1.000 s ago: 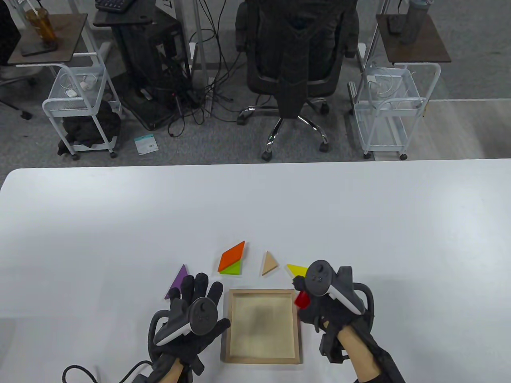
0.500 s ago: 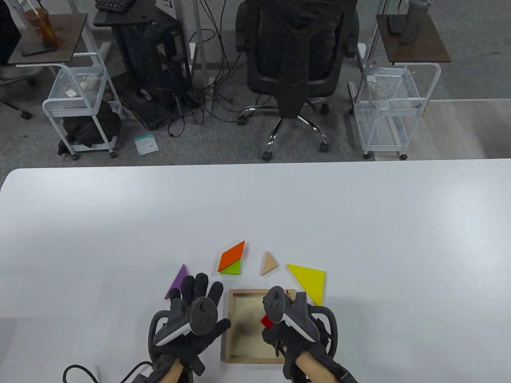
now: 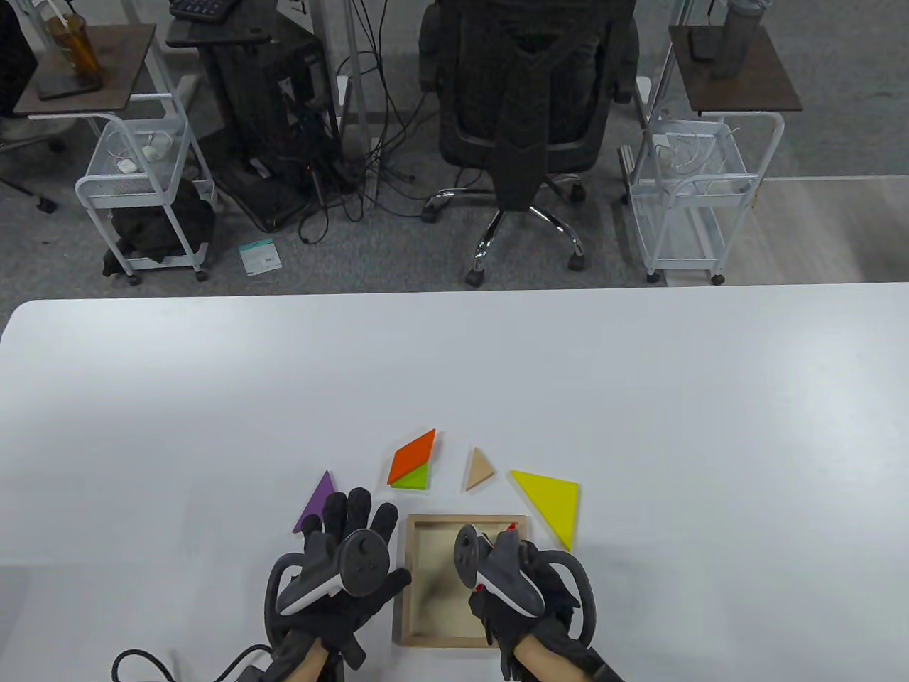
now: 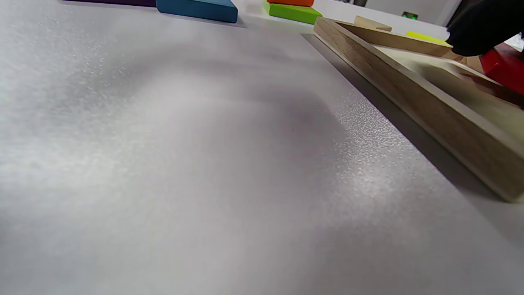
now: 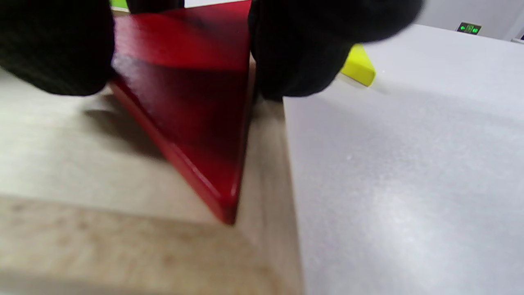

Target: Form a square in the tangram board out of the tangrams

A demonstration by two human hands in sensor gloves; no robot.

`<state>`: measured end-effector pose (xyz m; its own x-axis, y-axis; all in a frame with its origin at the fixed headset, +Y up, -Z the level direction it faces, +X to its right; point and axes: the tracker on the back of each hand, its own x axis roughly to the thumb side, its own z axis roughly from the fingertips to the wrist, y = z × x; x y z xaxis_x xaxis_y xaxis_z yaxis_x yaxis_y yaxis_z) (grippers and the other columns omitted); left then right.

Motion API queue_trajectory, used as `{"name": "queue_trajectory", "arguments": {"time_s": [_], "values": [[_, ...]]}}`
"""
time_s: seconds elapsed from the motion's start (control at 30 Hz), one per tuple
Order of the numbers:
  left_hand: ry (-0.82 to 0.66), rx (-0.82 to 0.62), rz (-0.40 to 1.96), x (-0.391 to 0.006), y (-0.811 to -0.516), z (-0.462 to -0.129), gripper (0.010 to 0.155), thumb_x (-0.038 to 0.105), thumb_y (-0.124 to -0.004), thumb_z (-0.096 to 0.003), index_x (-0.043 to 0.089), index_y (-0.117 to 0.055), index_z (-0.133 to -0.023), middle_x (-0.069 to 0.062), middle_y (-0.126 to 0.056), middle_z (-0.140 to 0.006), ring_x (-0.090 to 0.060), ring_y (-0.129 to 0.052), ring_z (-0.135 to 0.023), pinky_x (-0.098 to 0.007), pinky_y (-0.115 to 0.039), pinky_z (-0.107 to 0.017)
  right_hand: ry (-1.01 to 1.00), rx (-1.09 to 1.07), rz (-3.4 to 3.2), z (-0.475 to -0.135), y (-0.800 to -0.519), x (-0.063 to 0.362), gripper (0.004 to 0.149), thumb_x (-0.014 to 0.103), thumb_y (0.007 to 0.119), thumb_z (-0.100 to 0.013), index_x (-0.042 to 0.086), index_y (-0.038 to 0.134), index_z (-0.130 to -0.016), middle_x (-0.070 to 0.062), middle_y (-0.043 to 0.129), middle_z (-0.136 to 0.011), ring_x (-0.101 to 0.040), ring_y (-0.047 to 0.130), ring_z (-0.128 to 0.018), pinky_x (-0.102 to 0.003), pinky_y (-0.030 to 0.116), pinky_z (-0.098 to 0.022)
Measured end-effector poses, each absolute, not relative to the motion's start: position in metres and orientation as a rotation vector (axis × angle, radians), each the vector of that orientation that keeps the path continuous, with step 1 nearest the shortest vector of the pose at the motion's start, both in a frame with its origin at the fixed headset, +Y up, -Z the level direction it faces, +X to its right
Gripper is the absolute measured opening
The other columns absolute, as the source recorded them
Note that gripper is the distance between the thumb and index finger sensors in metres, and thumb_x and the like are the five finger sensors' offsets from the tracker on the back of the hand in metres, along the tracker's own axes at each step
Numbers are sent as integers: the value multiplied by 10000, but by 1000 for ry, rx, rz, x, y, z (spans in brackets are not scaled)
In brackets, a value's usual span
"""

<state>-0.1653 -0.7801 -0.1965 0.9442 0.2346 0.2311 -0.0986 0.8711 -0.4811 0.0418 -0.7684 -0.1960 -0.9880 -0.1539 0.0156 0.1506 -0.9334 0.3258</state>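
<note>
The wooden tangram board (image 3: pixel 425 568) lies near the table's front edge. My right hand (image 3: pixel 508 568) is over its right half and pinches a red triangle (image 5: pixel 192 114) between gloved fingers (image 5: pixel 303 53). The triangle is tilted, with its low corner down in the board's near right corner (image 5: pixel 245 229). My left hand (image 3: pixel 348 526) rests flat on the table left of the board, fingers straight. It holds nothing. A purple triangle (image 3: pixel 317 499) lies by its fingertips. A blue piece (image 4: pixel 198 9) shows only in the left wrist view.
Beyond the board lie an orange parallelogram (image 3: pixel 413 455) overlapping a green triangle (image 3: pixel 414 480), a tan triangle (image 3: pixel 480 469) and a large yellow triangle (image 3: pixel 550 501) at the board's right far corner. Past the table's far edge are an office chair (image 3: pixel 529 106) and white carts.
My right hand has carried the red triangle leftward from beside the board to over its right half and lowered it. The yellow triangle is now uncovered. The left hand has not moved.
</note>
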Motion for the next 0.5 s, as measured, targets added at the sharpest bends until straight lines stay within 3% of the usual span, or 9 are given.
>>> {"name": "queue_trajectory", "arguments": {"time_s": [0.37, 0.5], "values": [[-281, -499, 170, -165, -781, -197, 807, 626, -455, -558, 283, 97, -1037, -162, 250, -1019, -454, 208, -923, -647, 44, -631, -498, -4, -2901, -194, -771, 44, 702, 585, 768, -327, 493, 477, -960, -228, 634, -874, -282, 879, -526, -224, 827, -232], [-276, -504, 168, -165, -781, -197, 807, 625, -456, -558, 282, 97, -1036, -162, 250, -1018, -455, 208, -922, -647, 44, -630, -518, -10, -2925, -196, -762, 51, 733, 615, 745, -317, 483, 444, -973, -214, 560, -931, -299, 841, -617, -250, 828, -312]]}}
